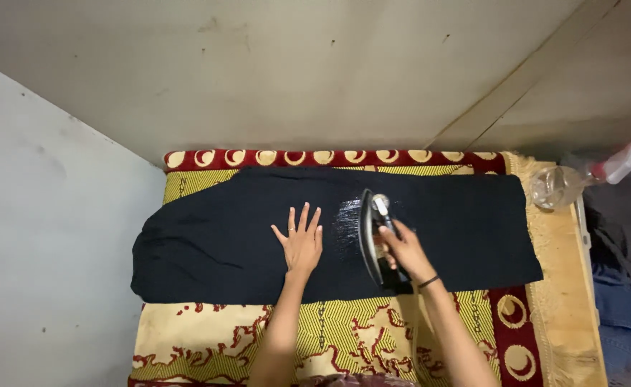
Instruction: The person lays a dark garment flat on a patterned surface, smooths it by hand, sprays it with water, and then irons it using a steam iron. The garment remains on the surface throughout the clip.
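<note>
1. Ironing is the step in hand: a dark garment (258, 244) lies spread flat across a patterned red and yellow cloth (330, 337) that covers the surface.
2. Right hand (401, 251) is closed around the handle of the iron (373, 240), which sits tipped on its edge on the middle of the garment, just right of the other hand.
3. Left hand (302, 242) lies open, fingers spread, palm pressed flat on the garment beside the iron, holding nothing.
4. A shiny patch shows on the fabric between the left hand and the iron; whether it is damp or only catching the light I cannot tell.
5. A clear spray bottle (580, 179) with a pale nozzle lies at the far right edge of the surface, well apart from both hands.
6. Judging from this, the next move calls for laying the iron's flat face down and sliding it along while the left hand keeps the fabric taut and clear of the hot plate.
</note>
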